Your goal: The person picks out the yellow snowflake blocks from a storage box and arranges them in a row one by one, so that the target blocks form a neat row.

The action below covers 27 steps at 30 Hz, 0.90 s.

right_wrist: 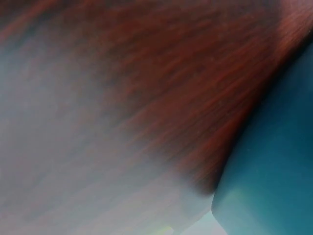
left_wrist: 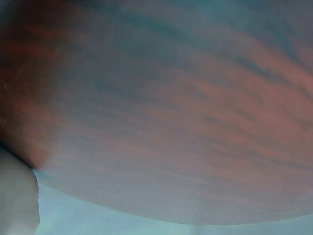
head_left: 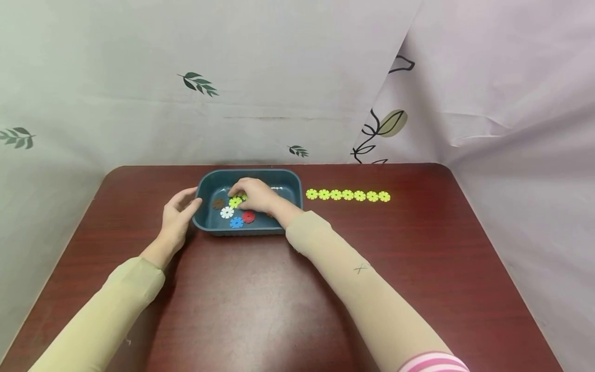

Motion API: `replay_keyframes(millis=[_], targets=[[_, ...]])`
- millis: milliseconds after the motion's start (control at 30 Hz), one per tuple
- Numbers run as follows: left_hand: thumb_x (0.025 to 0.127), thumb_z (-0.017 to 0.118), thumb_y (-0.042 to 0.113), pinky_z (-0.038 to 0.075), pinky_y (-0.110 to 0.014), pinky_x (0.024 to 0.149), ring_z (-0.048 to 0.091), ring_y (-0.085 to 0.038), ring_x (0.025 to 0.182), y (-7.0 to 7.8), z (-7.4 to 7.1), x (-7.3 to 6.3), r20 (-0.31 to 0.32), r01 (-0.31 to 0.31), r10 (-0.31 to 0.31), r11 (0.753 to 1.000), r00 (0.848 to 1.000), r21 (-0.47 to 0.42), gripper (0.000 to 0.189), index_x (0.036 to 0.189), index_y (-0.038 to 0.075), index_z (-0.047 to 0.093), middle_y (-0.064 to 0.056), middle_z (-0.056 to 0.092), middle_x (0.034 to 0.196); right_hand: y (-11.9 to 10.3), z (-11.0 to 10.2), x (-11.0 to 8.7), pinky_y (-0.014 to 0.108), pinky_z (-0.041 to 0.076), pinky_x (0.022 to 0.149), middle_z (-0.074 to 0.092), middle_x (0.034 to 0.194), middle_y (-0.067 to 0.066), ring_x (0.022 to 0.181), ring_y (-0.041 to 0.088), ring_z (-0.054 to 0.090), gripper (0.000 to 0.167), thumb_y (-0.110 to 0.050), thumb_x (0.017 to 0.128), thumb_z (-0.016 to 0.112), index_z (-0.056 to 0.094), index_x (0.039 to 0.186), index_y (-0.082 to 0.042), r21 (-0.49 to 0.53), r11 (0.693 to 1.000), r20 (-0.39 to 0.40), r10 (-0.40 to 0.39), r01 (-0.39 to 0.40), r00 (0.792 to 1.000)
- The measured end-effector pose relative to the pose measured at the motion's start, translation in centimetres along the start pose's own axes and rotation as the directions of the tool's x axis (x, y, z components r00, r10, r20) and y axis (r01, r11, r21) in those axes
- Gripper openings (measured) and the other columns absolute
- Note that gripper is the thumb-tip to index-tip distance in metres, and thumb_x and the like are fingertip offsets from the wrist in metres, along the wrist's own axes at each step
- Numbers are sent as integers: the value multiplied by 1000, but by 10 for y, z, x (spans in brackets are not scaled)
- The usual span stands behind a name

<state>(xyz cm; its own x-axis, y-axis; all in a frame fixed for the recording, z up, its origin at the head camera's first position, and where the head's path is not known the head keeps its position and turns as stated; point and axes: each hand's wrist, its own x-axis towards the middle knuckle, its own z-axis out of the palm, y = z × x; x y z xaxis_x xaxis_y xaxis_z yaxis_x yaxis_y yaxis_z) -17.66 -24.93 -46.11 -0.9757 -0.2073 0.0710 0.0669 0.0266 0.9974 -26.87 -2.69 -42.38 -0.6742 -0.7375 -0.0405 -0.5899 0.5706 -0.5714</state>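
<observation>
A dark blue-green plastic tray (head_left: 293,181) sits toward the back of the table. My left hand (head_left: 175,219) rests against its left end, with the fingers and thumb touching the rim. Inside the tray is my right hand (head_left: 257,195), reaching down over a lime-green snowflake disc (head_left: 235,202), thumb and fingers apart around it. Part of another lime-green disc shows under the palm. Around them on the tray floor lie a brown disc (head_left: 218,203), a white disc (head_left: 226,212), a red disc (head_left: 248,216) and a blue disc (head_left: 236,222). The right hand and wrist hide the tray's right part.
Right of the tray, several lime-green discs (head_left: 347,195) lie in a straight row on the dark red wooden table (head_left: 418,243). Pale leaf-printed cloth (head_left: 260,77) hangs behind the table and at its sides. Both wrist views are blurred, showing mostly table surface.
</observation>
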Motion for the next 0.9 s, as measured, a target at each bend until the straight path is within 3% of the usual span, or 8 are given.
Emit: replay_keyframes(millis=[567, 900], targets=[[103, 65, 3, 54, -7, 83, 64, 8, 100, 0, 0, 1, -2, 10, -10, 1000, 1000, 12, 30, 130, 14, 70, 21, 69, 111, 0, -1, 2, 28, 50, 111, 69, 135, 6, 125, 19, 64, 33, -15, 99, 78, 73, 131, -11, -30, 1000, 24, 0, 1, 1000], [103, 64, 1, 55, -7, 82, 64, 8, 99, 0, 0, 0, -2, -2, 2, 1000, 1000, -1, 28, 123, 19, 71, 20, 70, 109, -2, -2, -2, 24, 52, 103, 68, 128, 8, 117, 19, 65, 31, -14, 97, 80, 73, 127, -9, 15, 1000, -3, 23, -23, 1000]])
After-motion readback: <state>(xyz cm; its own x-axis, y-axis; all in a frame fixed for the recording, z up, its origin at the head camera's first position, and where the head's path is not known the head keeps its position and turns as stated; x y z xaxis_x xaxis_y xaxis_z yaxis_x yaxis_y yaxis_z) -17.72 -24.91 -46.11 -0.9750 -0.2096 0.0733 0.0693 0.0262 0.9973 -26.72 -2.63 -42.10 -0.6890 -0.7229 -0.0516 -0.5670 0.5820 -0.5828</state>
